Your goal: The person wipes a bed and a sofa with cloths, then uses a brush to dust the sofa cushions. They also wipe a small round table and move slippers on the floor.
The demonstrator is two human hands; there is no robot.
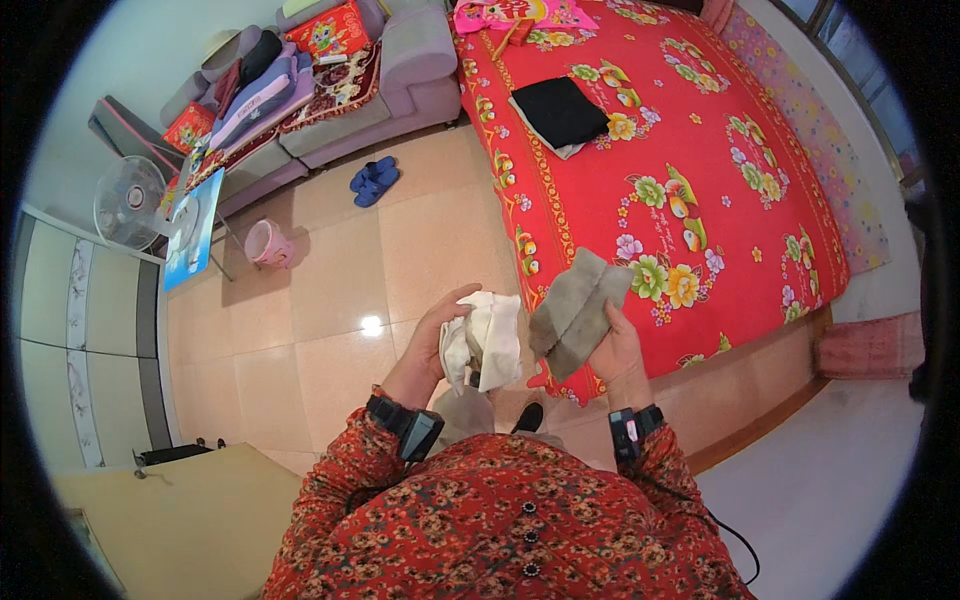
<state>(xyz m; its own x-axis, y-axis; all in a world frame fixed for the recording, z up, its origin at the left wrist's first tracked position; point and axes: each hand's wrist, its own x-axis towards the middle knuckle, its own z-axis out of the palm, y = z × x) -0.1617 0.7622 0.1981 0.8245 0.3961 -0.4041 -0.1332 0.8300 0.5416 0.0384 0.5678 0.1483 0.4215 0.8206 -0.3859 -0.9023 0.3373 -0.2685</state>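
My left hand (429, 346) grips a folded white cloth (496, 341), held in front of my body above the tiled floor. In my right hand (621, 351) is a folded grey-brown cloth (577, 315), with the thumb lying over its right side. The two cloths are apart, with a narrow gap between them. The grey-brown one is above the near left corner of the bed (675, 262), which has a red flowered cover. Farther up the bed lies a folded black cloth (562, 109) on top of a light-coloured one (568, 150).
A grey sofa (420, 52) piled with cushions stands beyond the floor. Blue slippers (374, 181), a pink bucket (270, 244) and a white fan (133, 201) on a blue table (199, 251) are at the left. A door (187, 517) is at lower left.
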